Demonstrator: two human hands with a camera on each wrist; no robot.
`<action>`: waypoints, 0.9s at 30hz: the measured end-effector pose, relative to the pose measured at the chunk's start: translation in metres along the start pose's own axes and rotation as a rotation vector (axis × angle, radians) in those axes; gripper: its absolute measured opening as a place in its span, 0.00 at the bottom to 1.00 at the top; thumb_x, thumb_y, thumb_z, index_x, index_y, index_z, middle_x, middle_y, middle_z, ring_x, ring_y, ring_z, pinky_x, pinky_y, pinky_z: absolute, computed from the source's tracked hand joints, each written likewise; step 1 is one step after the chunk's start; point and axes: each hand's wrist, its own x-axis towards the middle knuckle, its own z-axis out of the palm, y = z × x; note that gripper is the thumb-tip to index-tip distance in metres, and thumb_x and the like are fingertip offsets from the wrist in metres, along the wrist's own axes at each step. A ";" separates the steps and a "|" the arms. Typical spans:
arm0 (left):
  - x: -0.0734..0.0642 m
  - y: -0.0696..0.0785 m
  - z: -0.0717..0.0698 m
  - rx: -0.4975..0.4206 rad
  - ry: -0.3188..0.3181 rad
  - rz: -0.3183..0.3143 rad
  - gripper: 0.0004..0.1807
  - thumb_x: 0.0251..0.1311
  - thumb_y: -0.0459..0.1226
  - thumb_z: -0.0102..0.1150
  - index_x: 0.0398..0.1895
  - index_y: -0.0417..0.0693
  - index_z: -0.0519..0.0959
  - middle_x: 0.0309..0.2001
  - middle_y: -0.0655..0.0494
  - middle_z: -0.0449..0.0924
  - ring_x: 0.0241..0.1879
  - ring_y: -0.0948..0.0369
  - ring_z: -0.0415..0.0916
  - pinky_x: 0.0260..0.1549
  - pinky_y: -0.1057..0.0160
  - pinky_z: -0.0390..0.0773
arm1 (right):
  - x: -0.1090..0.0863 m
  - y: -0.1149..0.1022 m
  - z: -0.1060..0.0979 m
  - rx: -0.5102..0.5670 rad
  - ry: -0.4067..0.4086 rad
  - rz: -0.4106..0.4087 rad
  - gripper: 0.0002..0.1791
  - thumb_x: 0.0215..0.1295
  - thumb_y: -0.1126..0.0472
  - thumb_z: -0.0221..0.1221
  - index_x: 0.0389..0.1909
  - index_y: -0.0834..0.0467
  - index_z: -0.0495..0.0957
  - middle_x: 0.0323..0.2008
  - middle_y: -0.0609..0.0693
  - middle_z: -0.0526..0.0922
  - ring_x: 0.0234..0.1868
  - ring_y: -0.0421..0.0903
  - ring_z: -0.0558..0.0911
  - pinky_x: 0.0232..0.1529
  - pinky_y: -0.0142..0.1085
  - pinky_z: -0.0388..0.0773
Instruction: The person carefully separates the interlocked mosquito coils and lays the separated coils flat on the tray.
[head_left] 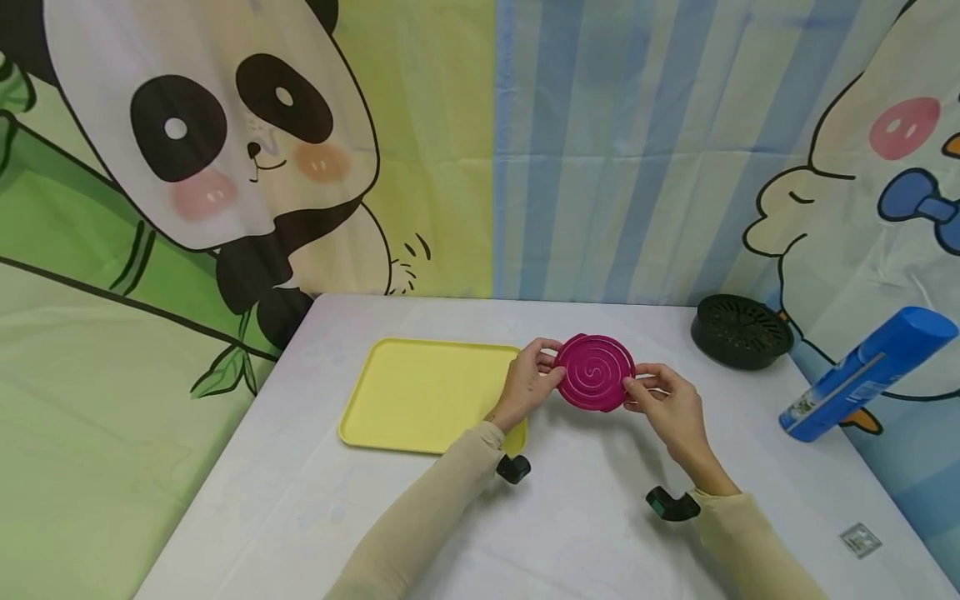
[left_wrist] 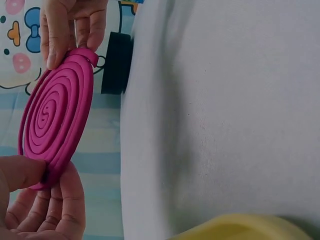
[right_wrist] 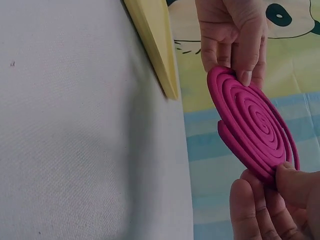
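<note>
A magenta mosquito coil (head_left: 594, 372), a flat round spiral, is held up above the white table between both hands. My left hand (head_left: 527, 382) pinches its left edge between thumb and fingers. The right hand (head_left: 667, 410) pinches the opposite edge in the same way. In the left wrist view the coil (left_wrist: 55, 115) stands steeply tilted, with the right hand (left_wrist: 75, 25) at its far end. From the right wrist, the spiral (right_wrist: 252, 122) shows its winding grooves, with the left hand (right_wrist: 235, 35) at the far edge.
A yellow tray (head_left: 427, 396) lies left of the hands, partly under the left forearm. A round black slotted container (head_left: 741, 332) stands at the back right. Near the right edge stands a tilted-looking blue spray can (head_left: 866, 375). A small square printed marker (head_left: 860, 541) lies front right.
</note>
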 end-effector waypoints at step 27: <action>-0.001 0.002 -0.001 0.015 -0.032 -0.108 0.11 0.65 0.32 0.62 0.50 0.41 0.80 0.39 0.52 0.81 0.36 0.64 0.75 0.37 0.72 0.83 | -0.003 0.002 0.001 -0.014 0.021 -0.105 0.20 0.64 0.60 0.69 0.54 0.60 0.77 0.46 0.61 0.82 0.31 0.37 0.89 0.34 0.30 0.86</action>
